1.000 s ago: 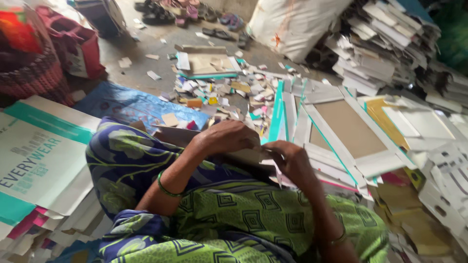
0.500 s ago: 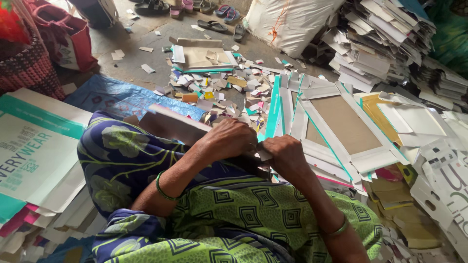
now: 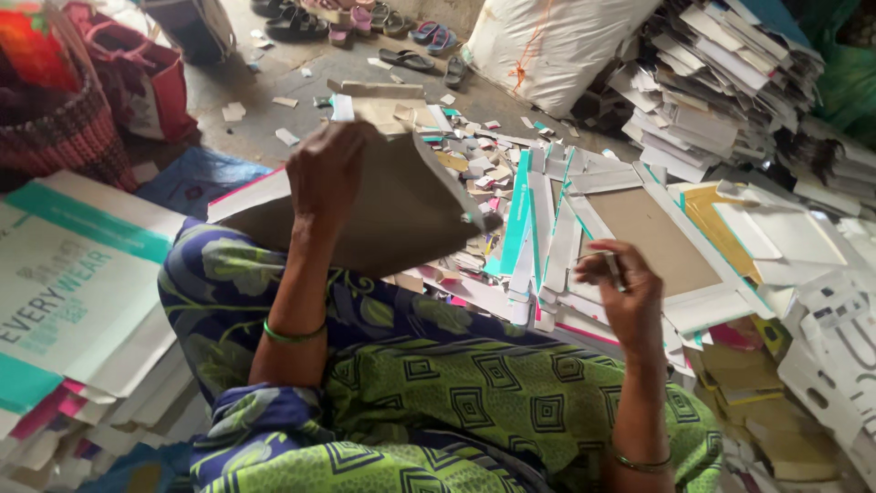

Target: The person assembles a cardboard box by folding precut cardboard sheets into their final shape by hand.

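Now brown cardboard sheet [image 3: 383,215] raised; grey-brown, tilted.

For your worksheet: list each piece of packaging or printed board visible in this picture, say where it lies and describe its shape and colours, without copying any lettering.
Brown board sheet: lifted by the left hand, flat, plain brown.
Printed carton sheets: stacked at left, white with teal bands.
Flattened box: floor beside the right hand, brown panel, white flaps, teal edges.
White sack: top centre, bulging.
Stacked white boards: top right, untidy heap.
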